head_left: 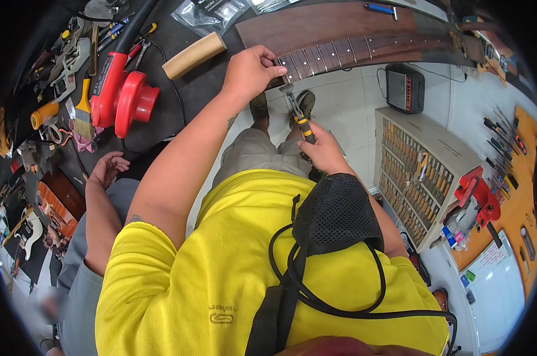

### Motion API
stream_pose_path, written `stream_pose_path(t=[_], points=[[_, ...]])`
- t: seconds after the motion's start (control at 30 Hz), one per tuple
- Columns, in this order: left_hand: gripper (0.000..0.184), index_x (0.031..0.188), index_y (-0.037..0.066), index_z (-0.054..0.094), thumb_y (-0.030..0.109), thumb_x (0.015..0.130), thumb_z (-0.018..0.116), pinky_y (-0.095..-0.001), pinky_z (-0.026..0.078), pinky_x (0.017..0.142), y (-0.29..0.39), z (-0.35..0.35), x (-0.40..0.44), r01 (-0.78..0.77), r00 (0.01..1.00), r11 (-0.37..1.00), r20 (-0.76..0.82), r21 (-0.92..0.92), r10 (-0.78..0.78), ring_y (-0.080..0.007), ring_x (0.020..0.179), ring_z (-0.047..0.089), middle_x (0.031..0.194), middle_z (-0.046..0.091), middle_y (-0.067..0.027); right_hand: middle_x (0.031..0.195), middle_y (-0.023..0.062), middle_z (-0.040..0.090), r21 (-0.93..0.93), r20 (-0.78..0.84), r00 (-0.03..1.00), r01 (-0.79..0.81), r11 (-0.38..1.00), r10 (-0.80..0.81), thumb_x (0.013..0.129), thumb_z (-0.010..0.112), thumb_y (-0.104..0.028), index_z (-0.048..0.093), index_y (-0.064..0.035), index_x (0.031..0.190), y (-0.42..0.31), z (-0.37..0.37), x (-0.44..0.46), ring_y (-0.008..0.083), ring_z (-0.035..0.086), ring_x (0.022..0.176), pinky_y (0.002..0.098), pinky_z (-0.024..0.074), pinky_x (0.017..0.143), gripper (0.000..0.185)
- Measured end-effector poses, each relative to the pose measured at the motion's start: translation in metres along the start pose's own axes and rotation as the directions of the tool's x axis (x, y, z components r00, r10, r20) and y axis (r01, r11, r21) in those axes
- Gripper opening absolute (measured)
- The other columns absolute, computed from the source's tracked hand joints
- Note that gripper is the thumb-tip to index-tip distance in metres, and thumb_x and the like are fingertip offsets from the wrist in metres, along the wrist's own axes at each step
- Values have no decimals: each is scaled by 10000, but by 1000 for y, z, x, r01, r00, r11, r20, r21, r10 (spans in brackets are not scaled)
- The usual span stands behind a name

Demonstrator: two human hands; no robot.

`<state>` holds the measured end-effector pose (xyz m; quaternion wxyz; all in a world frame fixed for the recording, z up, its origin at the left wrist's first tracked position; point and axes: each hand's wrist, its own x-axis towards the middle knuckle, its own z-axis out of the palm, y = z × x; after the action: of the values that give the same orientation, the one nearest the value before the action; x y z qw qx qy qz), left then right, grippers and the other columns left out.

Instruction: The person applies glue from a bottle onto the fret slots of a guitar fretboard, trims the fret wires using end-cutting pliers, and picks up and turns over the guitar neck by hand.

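Observation:
A dark guitar fretboard (333, 54) with metal frets and pale dot inlays lies along the bench edge. My left hand (252, 70) is closed around its left end, with the thumb on the top face. My right hand (323, 149) grips pliers (302, 123) by their yellow and dark grey handles. The metal jaws of the pliers point up and meet the fretboard's end just below my left thumb. Whether a fret sits between the jaws is too small to tell.
A wooden block (194, 56) and a red blower (129, 98) stand on the dark bench (179, 127) to the left, near a brush (84, 110). Another person's hand (108, 168) rests close by. A drawer cabinet (420, 172) stands right, below a speaker (405, 88).

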<state>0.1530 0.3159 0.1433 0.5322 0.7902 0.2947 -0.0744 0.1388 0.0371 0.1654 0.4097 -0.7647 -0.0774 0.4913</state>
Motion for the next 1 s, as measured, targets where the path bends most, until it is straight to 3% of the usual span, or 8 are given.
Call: stream_pose_path(t=[0.07,0.13,0.27,0.33,0.63,0.83,0.93,1.0], points=[[446,1124,4,761,253,802,945,-357,597,794,2,0,-1,9,1000,1000,7,-9,-9,-220,860,762,950,792,-115,1350,150,618,21,0,1000,3,1000,-3,890,728,-30,613,20,1369,2,1,0,300,582,1274,347,434,1110,494],[430,1121,-12,755,220,811,943,-326,585,775,-1,1,0,9,1000,1000,8,-14,-9,-156,825,725,920,779,-84,1359,151,617,40,3,1000,8,999,-8,891,727,-32,612,20,1374,-1,1,0,302,581,1278,346,433,1111,499],[433,1121,-16,753,220,812,943,-325,584,772,1,0,-1,-9,1000,1000,-6,8,9,-156,820,725,910,777,-83,1359,159,623,-32,6,999,38,999,-37,892,723,-37,610,16,1379,0,0,0,316,590,1269,353,444,1103,503],[458,1130,0,759,260,803,945,-359,599,794,1,0,0,2,1000,1000,3,12,-2,-219,863,762,962,793,-121,1352,161,626,-53,5,998,56,997,-55,892,722,-39,610,16,1377,0,0,0,321,594,1263,356,449,1099,501],[452,1117,1,762,259,796,947,-361,596,790,-3,2,1,-5,1000,1000,-1,6,5,-223,858,762,954,792,-118,1313,179,626,-132,-5,1000,25,991,-26,887,699,-39,621,-11,1338,0,0,1,325,604,1222,364,470,1056,458],[444,1112,2,763,258,798,946,-359,596,789,-4,2,1,-14,1000,1000,-5,1,14,-220,851,762,947,793,-118,1153,159,721,9,-150,989,-8,1000,10,870,703,-57,648,-25,1267,-2,11,2,361,702,1061,421,531,943,403],[427,1114,-7,760,224,807,945,-327,587,764,0,1,-1,-14,1000,1000,-7,-6,14,-155,816,730,909,780,-83,1070,189,743,-33,-227,969,-109,993,99,865,711,-104,662,-25,1236,-14,8,2,400,722,992,459,544,888,382],[433,1114,-4,761,232,803,948,-329,588,765,2,-1,-2,-16,1000,1000,-7,10,16,-159,817,732,910,780,-84,1067,238,733,-220,-95,982,-178,959,160,865,711,-160,669,-7,1215,-17,2,8,419,713,1002,463,542,888,384]])
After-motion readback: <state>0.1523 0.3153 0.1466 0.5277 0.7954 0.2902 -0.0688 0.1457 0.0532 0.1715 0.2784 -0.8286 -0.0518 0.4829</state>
